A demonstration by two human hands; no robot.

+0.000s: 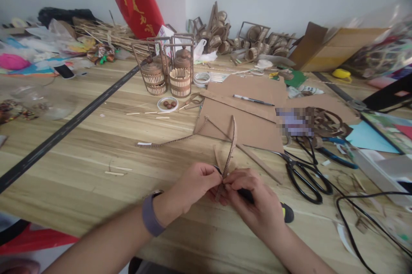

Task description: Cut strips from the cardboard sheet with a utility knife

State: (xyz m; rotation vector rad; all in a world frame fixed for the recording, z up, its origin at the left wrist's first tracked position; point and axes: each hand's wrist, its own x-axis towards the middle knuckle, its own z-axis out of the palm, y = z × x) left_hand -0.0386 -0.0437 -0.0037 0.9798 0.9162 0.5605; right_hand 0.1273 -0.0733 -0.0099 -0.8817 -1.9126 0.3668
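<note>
A narrow strip of corrugated cardboard [232, 143] stands up between my hands, its top end curving slightly. Near its lower end, my left hand [204, 179] pinches it with the thumb and fingers. Right beside it, my right hand [255, 199] grips the same strip with bent fingers. The fingertips of both hands meet and hide part of the strip. Under and beside my right hand lies a black tool with a yellow-marked end [287, 212], mostly covered. Beyond my hands are flat brown cardboard sheets [244, 121] and another loose strip [262, 164].
Black-handled scissors [310, 181] and a dark cable [346, 199] lie to the right. A pen [253, 100] rests on the cardboard. Small lidded baskets [153, 78] in frames stand farther back, near a tape roll [176, 105] with brown balls inside. A cardboard box [337, 50] stands at back right.
</note>
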